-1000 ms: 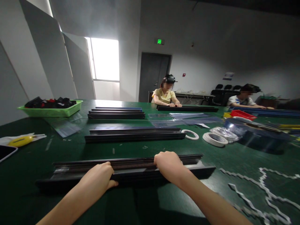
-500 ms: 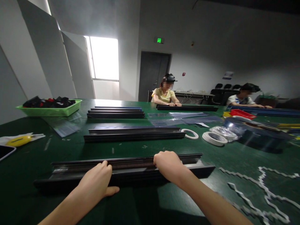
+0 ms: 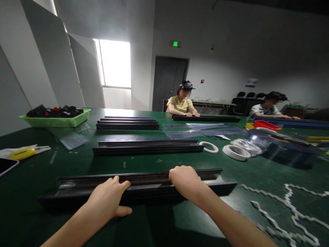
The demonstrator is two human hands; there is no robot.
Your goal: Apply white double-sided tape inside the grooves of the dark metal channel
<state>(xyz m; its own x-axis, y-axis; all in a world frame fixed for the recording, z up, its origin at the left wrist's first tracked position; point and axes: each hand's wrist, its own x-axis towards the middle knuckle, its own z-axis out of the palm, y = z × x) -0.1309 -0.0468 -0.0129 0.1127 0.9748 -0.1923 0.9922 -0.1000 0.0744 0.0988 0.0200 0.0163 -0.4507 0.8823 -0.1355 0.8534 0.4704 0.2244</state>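
A long black channel profile (image 3: pixel 146 197) with a white strip along its inside lies across the green table in front of me. My left hand (image 3: pixel 109 197) straddles its near wall left of the middle, fingers bent over into the channel, index finger stretched rightward and thumb outside in front. To the right, my right hand (image 3: pixel 185 181) is closed over the same profile, its fingertips down inside the channel. What those fingertips pinch, if anything, is hidden behind the hand.
More black profiles (image 3: pixel 151 150) lie beyond. Tape rolls (image 3: pixel 235 152), a large film roll (image 3: pixel 279 151) and crinkled white strips (image 3: pixel 288 202) are on the right. A green basket (image 3: pixel 58 120), yellow cutter (image 3: pixel 22 153) and phone (image 3: pixel 7 166) sit left. Two people (image 3: pixel 181 103) work opposite.
My left index finger has stretched out to the right along the channel. My right hand and the profile stay nearly in place; the view has shifted slightly.
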